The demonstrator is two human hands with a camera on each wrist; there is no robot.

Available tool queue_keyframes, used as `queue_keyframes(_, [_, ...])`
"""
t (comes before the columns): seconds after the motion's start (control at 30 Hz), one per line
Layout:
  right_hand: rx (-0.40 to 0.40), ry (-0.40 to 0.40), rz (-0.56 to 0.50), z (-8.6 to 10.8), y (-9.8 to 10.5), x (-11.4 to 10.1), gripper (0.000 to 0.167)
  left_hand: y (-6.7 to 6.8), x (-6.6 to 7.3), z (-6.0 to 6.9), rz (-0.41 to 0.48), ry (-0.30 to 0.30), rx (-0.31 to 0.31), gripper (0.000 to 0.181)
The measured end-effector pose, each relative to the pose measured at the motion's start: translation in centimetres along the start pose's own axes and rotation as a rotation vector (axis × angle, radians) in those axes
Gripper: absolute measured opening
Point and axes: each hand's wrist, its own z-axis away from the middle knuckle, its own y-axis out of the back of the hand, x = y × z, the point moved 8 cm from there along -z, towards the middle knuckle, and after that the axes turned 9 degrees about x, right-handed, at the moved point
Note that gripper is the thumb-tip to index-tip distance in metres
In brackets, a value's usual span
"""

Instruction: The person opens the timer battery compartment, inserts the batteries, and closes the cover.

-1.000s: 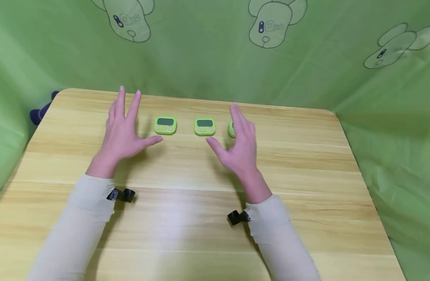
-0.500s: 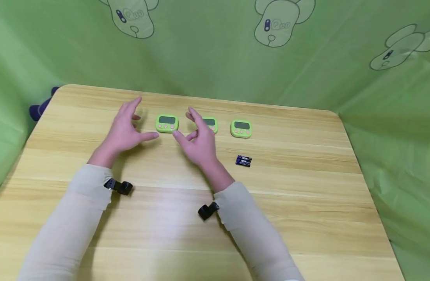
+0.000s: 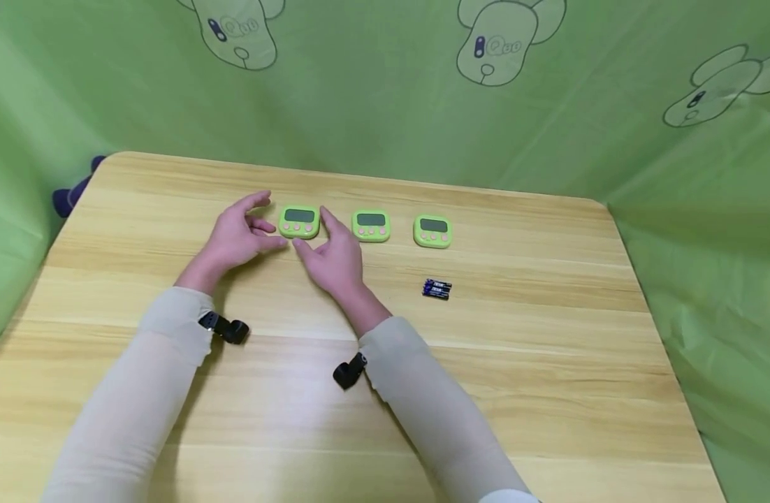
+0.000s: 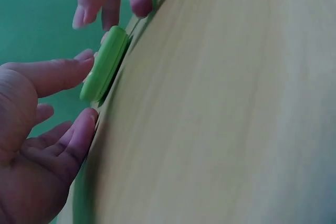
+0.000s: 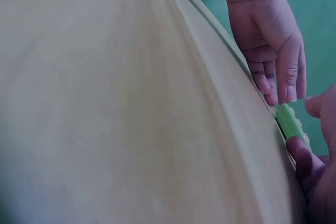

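Where leftmost timer (image 3: pixel 299 222) lies, half-spread hands (image 3: pixel 234 234) (image 3: pixel 336 260) flank it, contact unclear.

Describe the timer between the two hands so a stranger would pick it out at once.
On the wooden table, look to the far side, near the green cloth. There, the leftmost timer lies face up, green, with a dark screen above three pink buttons. Unlike the similar middle timer and right timer, it lies between the left hand and right hand.
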Motion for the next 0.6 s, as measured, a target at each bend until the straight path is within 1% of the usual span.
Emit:
queue_keyframes(0.1, [0.017,0.015,0.073,-0.4,-0.3,0.0,0.070,-0.2,0.3,-0.3,-0.054,-0.027,0.021,0.093])
queue_keyframes(0.23, [0.045,0.006,0.133,-0.9,-0.3,0.3,0.060,-0.7,0.7,-0.6,-0.127,-0.066,0.022,0.081])
queue_keyframes(0.4, [0.059,-0.016,0.136,-1.1,-0.2,0.4,0.053,-1.2,1.2,-0.9,-0.166,-0.097,0.019,0.066])
queue_keyframes(0.5, [0.067,-0.027,0.114,-1.0,-0.2,0.6,0.051,-1.4,1.1,-0.9,-0.171,-0.093,0.018,0.063])
queue_keyframes(0.6, [0.057,-0.049,0.069,-0.8,-0.4,0.8,0.051,-1.4,0.9,-0.7,-0.175,-0.093,0.026,0.064])
